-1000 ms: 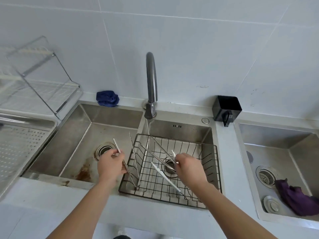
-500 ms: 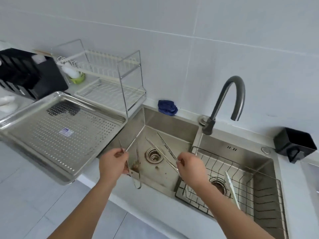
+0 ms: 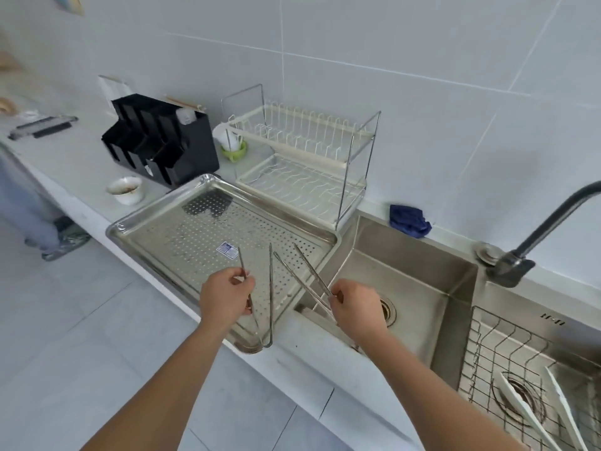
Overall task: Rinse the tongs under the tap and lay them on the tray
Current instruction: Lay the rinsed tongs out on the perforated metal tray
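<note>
Centre-left of frame, the perforated steel tray (image 3: 182, 236) sits on the counter beside the sink (image 3: 406, 275). The left hand (image 3: 224, 297) curls round one arm of the metal tongs (image 3: 270, 288), low over the tray's near corner, perhaps touching it. At centre frame, the right hand (image 3: 354, 307) pinches a second pair of tongs (image 3: 299, 279), their tips reaching over the tray's right edge.

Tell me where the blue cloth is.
In the head view, right of centre: the blue cloth lies on the ledge behind the sink, between the dish rack and the tap.
</note>
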`<act>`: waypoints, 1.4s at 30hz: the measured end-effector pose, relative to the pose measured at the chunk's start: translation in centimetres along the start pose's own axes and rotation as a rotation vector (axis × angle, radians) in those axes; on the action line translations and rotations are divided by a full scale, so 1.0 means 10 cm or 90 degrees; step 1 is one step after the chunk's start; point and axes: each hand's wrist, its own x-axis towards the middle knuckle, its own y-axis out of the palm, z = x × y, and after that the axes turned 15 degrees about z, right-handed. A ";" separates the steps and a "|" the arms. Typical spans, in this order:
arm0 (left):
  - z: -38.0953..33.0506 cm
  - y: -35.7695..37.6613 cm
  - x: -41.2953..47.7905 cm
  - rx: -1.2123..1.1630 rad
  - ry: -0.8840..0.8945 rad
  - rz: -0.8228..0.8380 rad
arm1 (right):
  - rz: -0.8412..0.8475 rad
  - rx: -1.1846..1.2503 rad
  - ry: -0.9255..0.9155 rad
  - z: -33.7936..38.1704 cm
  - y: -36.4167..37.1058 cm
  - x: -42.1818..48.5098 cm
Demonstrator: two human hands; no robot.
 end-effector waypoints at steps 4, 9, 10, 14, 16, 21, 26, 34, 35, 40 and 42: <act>0.10 -0.23 0.22 -0.035 -0.020 -0.014 | 0.026 -0.002 -0.009 0.21 0.07 0.28; 0.18 -0.39 0.57 -0.035 -0.041 -0.029 | 0.042 -0.021 -0.022 0.34 0.14 0.75; 0.18 -0.41 0.66 -0.032 -0.047 -0.033 | 0.045 -0.021 -0.025 0.36 0.16 0.87; 0.21 -0.53 1.05 -0.023 -0.066 -0.044 | 0.062 -0.015 -0.032 0.43 0.22 1.37; 0.24 -0.58 1.21 -0.020 -0.084 -0.048 | 0.073 -0.010 -0.033 0.45 0.26 1.60; 0.37 -0.71 1.58 -0.011 -0.131 -0.043 | 0.091 -0.026 0.000 0.47 0.36 1.98; 0.59 -0.86 2.00 0.063 -0.147 0.015 | 0.105 -0.008 0.064 0.51 0.59 2.16; 0.75 -1.31 2.80 0.130 -0.145 0.098 | 0.095 0.026 0.185 1.08 1.00 2.46; 0.78 -1.39 2.88 0.137 -0.150 0.104 | 0.096 0.032 0.193 1.18 1.05 2.52; 0.88 -1.66 3.12 0.201 -0.148 0.132 | 0.092 0.028 0.228 1.53 1.26 2.74; 0.90 -1.69 3.17 0.263 -0.125 0.144 | 0.087 0.024 0.235 1.59 1.33 2.79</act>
